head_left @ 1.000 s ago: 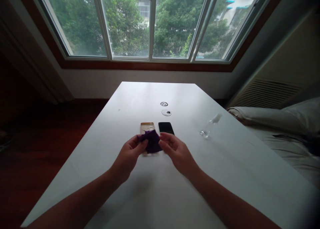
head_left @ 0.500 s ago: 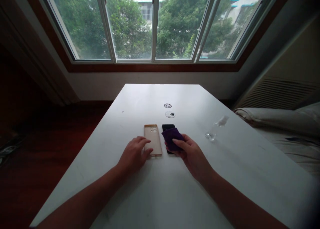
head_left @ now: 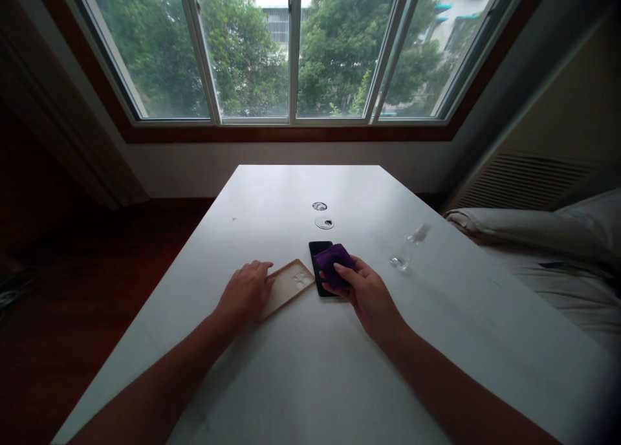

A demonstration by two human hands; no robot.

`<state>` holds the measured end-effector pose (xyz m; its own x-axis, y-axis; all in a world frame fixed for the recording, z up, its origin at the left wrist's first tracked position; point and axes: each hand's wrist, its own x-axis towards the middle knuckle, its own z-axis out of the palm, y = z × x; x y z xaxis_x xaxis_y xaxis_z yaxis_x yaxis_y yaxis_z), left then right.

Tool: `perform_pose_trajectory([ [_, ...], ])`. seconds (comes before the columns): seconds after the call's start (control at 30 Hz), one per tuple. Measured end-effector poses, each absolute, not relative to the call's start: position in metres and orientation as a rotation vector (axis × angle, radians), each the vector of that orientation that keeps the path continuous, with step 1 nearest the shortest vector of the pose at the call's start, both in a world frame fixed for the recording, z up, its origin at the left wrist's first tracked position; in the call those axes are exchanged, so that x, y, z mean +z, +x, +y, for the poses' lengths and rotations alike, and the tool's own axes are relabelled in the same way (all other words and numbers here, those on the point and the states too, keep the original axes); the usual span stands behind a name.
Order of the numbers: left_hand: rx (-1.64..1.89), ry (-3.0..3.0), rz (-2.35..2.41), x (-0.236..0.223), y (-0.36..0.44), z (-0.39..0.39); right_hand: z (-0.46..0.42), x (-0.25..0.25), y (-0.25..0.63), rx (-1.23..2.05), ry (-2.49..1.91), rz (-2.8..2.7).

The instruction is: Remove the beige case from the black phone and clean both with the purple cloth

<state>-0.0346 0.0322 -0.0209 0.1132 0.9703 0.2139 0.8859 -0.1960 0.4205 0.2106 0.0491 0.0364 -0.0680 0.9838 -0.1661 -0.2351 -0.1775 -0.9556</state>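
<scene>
A purple cloth (head_left: 332,262) is pinched in the right hand (head_left: 369,297), the thumb laid on top and the fingers curled beneath. The grip is narrow, holding only the cloth, which is bunched into a compact pad – presumably so it can be managed by one hand. It is held above the dark phone (head_left: 320,246), part of which is covered from sight; whether the two touch cannot be told.

The phone is laid flat on the white tabletop (head_left: 291,380), in front of the person, within easy reach of both hands. To its left, the case (head_left: 290,290) is set at a slant, its end with the camera holes pointed at the phone, one corner at or just beside the phone's edge. The near end is covered by the left hand (head_left: 246,293), by which the slant is probably caused. The thumb is hidden – so whether that grip is closed on the case or merely rested there cannot be told.

Two round items (head_left: 325,223) (head_left: 319,206) are placed beyond the phone, and a clear bottle (head_left: 410,246) to the right, all outside the space used by the hands.
</scene>
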Motion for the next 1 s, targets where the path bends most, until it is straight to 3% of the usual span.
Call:
perform_pose_trajectory([
  [0.17,0.564,2.238,1.903,-0.021,-0.029,0.039,0.049,0.032,0.210,1.459,-1.121,-1.015],
  [0.4,0.730,1.976,1.920,-0.017,-0.029,0.034,0.050,0.026,0.212,1.283,-1.088,-1.115],
  [1.0,0.823,1.337,1.403,-0.015,-0.015,0.020,0.043,0.027,0.210,1.164,-1.130,-1.272],
])
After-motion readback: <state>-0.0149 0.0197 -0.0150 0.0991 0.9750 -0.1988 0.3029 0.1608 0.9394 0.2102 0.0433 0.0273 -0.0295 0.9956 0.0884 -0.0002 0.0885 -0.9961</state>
